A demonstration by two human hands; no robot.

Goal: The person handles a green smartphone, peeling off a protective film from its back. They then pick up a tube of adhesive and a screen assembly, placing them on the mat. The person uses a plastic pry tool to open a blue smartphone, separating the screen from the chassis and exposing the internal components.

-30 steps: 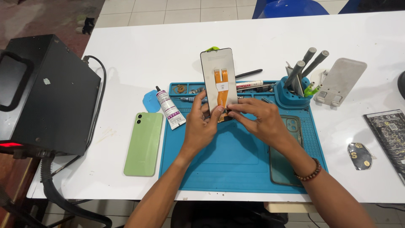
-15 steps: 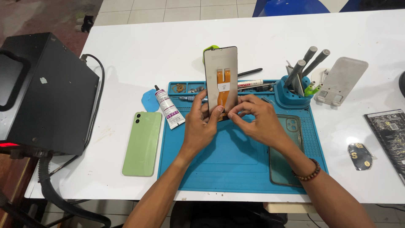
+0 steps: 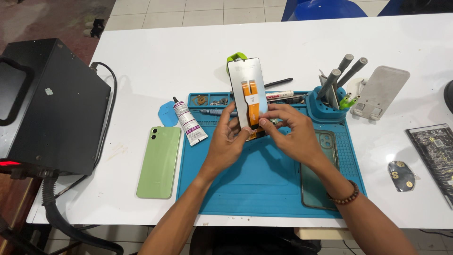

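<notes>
Holding phone screen panel (image 3: 248, 94) upright

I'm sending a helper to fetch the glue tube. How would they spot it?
Start at the blue work mat on the white table. At the mat's left edge, just right of the green phone lying camera-side up, lies the small white glue tube. Its thin black nozzle and slanted lie set it apart from the phone and the blue pick.

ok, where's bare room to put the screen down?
Free: the mat's lower middle, between the green phone and the clear case; also the white table behind the mat. Crowded: the mat's top tray row and the tool holder.
</notes>
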